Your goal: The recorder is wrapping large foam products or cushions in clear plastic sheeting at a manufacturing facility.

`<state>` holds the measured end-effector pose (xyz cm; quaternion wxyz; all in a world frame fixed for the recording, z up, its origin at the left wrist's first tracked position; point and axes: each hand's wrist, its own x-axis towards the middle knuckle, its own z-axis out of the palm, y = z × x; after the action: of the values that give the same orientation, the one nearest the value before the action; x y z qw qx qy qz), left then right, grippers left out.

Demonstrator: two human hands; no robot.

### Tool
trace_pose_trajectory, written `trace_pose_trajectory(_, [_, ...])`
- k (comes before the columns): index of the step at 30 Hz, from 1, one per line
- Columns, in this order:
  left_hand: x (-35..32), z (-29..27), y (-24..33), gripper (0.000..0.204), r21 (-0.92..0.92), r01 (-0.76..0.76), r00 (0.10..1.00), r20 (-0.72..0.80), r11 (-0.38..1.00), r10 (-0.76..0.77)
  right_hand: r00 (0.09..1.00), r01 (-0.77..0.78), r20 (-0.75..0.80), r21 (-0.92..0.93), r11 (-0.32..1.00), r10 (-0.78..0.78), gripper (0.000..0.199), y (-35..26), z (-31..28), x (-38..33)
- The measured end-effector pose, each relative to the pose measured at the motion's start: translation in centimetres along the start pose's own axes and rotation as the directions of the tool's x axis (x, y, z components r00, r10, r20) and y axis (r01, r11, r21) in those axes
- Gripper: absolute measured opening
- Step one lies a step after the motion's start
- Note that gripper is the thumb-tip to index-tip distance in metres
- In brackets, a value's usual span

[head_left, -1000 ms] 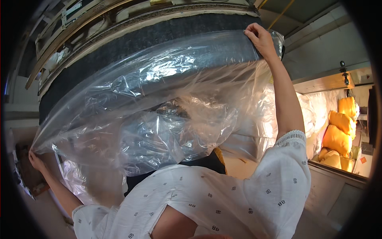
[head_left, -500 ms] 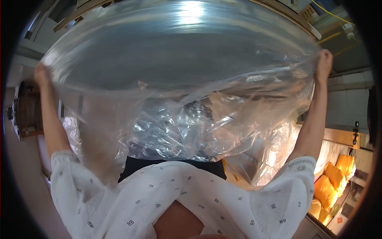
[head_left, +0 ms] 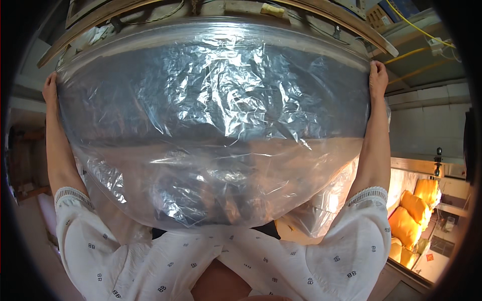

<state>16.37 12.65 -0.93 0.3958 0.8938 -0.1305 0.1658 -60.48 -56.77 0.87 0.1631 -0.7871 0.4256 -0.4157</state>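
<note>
A wide, clear plastic sheet (head_left: 221, 100), possibly one side of a large bag, stretches between my two hands in front of my chest. My left hand (head_left: 50, 88) is closed on its upper left corner, and my right hand (head_left: 378, 80) pinches the upper right corner. Along the top the edge runs taut, while the lower part hangs in creases down to my waist. Light glints off the wrinkles. Through the film a dark area shows above and a paler, brownish one below.
Beyond the sheet lies a wooden-edged surface (head_left: 346, 22) with a small pale yellow block (head_left: 272, 9) on it. Yellow cords (head_left: 419, 30) run at the far right. Several orange-yellow bundles (head_left: 405, 226) sit at the lower right, past a wooden ledge (head_left: 416, 166).
Both hands have come slightly inward, and the sheet's top edge has dropped, uncovering the wooden-edged surface behind. The film now hangs lower and flatter, with more creases across its upper part.
</note>
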Motion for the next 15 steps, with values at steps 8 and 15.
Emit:
trace_pose_trajectory(8, [1.9,0.4,-0.9,0.060,0.141,0.062,0.998,-0.029,0.988,-0.059,0.995,-0.080,-0.056,-0.067,0.995,0.077,0.032,-1.0,0.4,0.4])
trace_pose_trajectory(15, [4.8,3.6,-5.6,0.054,0.212,0.186,0.968,-0.206,0.959,-0.143,0.926,0.057,-0.311,-0.447,0.893,-0.215,0.032,-1.2,-0.5,0.3])
